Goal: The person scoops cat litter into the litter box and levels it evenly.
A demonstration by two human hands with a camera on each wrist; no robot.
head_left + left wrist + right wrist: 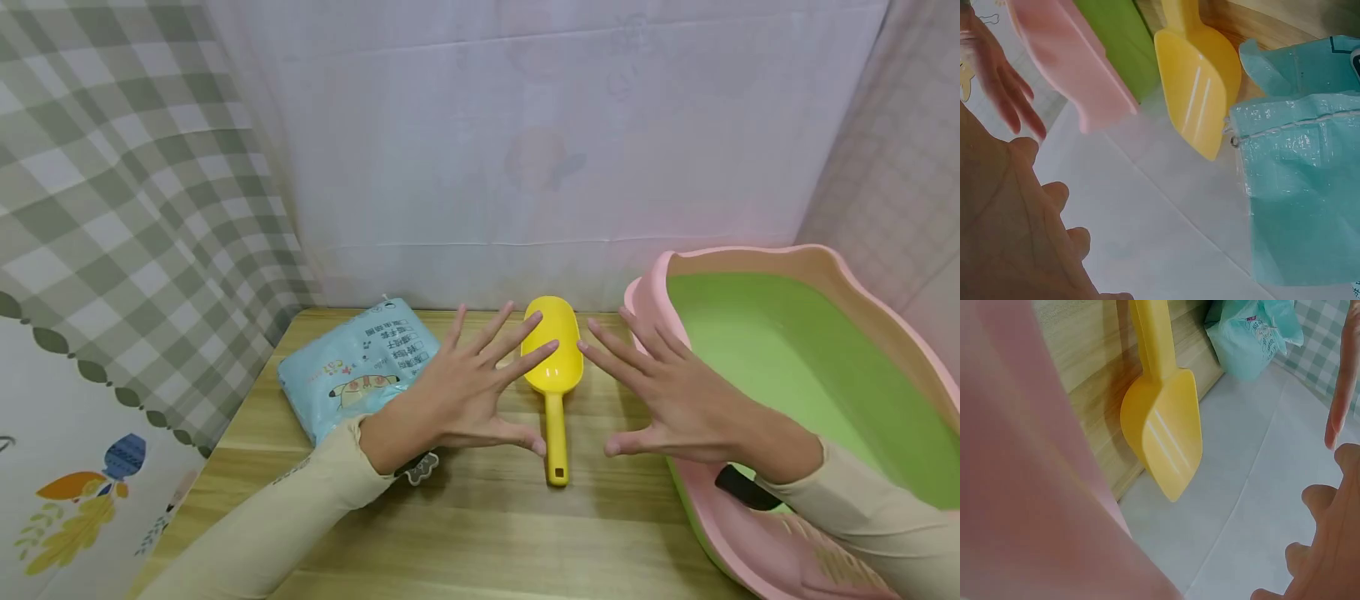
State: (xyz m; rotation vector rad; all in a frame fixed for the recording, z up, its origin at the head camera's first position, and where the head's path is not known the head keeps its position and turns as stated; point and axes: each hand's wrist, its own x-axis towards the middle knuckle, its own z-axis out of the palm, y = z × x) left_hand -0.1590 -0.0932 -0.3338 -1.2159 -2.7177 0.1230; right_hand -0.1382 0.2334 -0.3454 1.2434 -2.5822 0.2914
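Observation:
A yellow scoop [556,383] lies on the wooden table, bowl toward the back and handle toward the front. My left hand [476,383], fingers spread wide, hovers left of it and overlaps the bowl's edge in the head view. On the other side my right hand [678,396] is spread the same way, between the scoop and a pink and green litter box [795,358]. Neither hand holds anything. Behind the left wrist lies a light blue plastic bag [360,358] with printed writing and a cartoon face; its near part is hidden by the arm.
The litter box takes up the table's right side, its pink rim standing high. A white cloth [555,167] hangs along the back edge, and a green checked cloth [142,158] hangs at the left. Bare wood [525,542] shows in front of the scoop.

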